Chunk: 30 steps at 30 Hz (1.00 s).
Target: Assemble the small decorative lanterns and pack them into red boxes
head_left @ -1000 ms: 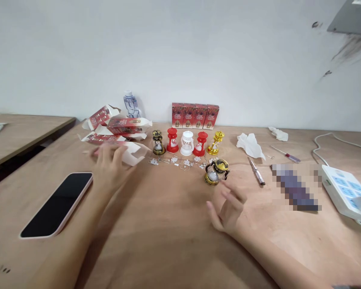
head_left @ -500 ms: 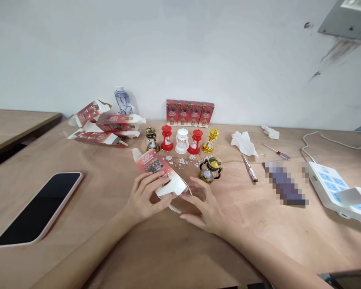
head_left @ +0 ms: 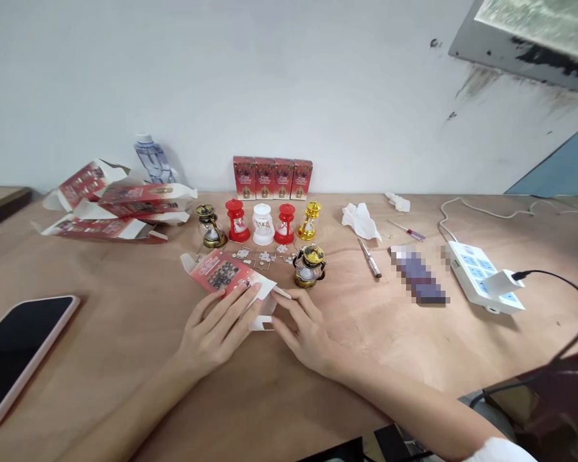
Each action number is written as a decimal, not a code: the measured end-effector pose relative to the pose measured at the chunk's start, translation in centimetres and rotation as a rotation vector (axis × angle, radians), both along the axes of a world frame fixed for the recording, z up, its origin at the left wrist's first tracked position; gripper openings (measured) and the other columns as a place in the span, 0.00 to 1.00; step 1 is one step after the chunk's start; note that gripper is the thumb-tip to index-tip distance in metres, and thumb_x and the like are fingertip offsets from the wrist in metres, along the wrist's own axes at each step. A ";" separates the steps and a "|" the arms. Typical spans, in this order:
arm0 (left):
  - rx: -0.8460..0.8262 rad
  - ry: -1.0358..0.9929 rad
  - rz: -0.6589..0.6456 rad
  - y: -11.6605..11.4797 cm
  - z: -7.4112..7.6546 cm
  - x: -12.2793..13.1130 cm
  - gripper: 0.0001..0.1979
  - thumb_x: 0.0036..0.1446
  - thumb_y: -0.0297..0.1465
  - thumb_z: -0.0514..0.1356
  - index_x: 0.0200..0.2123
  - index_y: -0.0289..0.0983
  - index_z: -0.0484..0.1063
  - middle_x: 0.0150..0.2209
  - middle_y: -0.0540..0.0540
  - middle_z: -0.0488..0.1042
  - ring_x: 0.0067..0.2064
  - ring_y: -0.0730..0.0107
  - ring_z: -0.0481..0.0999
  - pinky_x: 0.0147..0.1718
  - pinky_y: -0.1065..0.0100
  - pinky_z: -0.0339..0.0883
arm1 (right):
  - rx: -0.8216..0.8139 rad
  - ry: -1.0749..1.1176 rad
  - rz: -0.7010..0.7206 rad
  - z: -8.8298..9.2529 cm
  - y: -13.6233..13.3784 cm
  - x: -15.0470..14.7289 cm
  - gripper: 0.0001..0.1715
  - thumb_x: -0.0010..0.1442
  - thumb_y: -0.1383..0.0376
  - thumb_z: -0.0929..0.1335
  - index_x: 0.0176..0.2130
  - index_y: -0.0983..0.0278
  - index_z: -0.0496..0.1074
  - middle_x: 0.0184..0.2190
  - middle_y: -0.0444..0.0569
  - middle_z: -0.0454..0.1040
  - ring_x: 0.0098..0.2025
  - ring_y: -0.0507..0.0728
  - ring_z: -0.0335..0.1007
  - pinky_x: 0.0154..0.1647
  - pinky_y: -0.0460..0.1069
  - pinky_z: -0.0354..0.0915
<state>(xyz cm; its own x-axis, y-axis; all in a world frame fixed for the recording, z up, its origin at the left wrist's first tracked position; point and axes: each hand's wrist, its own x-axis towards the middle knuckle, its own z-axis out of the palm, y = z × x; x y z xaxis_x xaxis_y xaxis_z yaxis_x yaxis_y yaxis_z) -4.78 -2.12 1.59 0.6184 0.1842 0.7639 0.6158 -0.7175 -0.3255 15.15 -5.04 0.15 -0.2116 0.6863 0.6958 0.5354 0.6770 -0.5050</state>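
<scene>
A red printed cardboard box (head_left: 224, 273) lies tilted on the table, its near end open with white flaps showing. My left hand (head_left: 214, 330) lies over its near part, fingers curled across the printed face. At the open end, my right hand (head_left: 308, 333) has bent fingers against the flaps; its thumb is by the lower flap. Just beyond that hand stands a black-and-gold mini lantern (head_left: 308, 268). Small metal and white parts (head_left: 264, 258) lie behind the box. Further back is a row of lanterns: black-gold, red, a white one (head_left: 262, 224), red and gold.
Opened red boxes (head_left: 144, 200) are piled at left near a water bottle (head_left: 155, 160). Several closed boxes (head_left: 273, 178) stand against the wall. Rightward are crumpled paper (head_left: 360, 221), a screwdriver (head_left: 407, 230), a pen-like tool (head_left: 370, 258) and a power strip (head_left: 481, 276). A phone (head_left: 24, 353) lies at left.
The view has swung right, so everything sits further left. My right fingers have moved in against the flaps, and the box's open end has turned up more toward me.
</scene>
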 end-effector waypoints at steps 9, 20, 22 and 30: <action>0.036 0.009 0.033 -0.3 0.0 -0.1 0.22 0.53 0.31 0.66 0.50 0.55 0.70 0.48 0.52 0.77 0.47 0.67 0.75 0.52 0.64 0.58 | 0.024 0.075 0.064 0.5 0.1 0.4 0.08 0.61 0.69 0.64 0.39 0.60 0.71 0.38 0.50 0.72 0.41 0.54 0.73 0.39 0.49 0.72; 0.092 0.098 -0.009 0.1 -0.7 -1.7 0.21 0.52 0.30 0.66 0.47 0.57 0.72 0.42 0.59 0.79 0.50 0.67 0.72 0.53 0.65 0.59 | 0.085 -0.012 0.176 0.0 0.2 0.7 0.07 0.59 0.70 0.63 0.39 0.62 0.68 0.50 0.59 0.69 0.50 0.59 0.71 0.46 0.53 0.72; 0.095 0.081 0.001 0.0 -0.6 -1.7 0.21 0.51 0.29 0.67 0.47 0.57 0.72 0.42 0.59 0.79 0.50 0.66 0.71 0.52 0.65 0.60 | 0.113 -0.015 0.178 0.1 0.1 0.6 0.15 0.59 0.72 0.63 0.46 0.62 0.67 0.55 0.60 0.64 0.53 0.59 0.69 0.49 0.54 0.72; 0.119 0.113 -0.019 -0.2 -0.3 -1.2 0.19 0.55 0.25 0.61 0.47 0.54 0.73 0.48 0.60 0.77 0.50 0.67 0.71 0.52 0.65 0.60 | 0.101 -0.128 0.031 0.0 -0.2 0.4 0.26 0.53 0.76 0.64 0.51 0.60 0.65 0.67 0.55 0.40 0.62 0.67 0.57 0.54 0.63 0.69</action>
<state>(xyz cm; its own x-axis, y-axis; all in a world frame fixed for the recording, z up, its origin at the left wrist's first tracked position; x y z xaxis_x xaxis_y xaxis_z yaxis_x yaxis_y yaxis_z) -5.97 -2.33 1.33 0.7042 0.0835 0.7050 0.5569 -0.6810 -0.4756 15.55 -5.24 0.15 -0.3224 0.6065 0.7268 0.5691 0.7377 -0.3631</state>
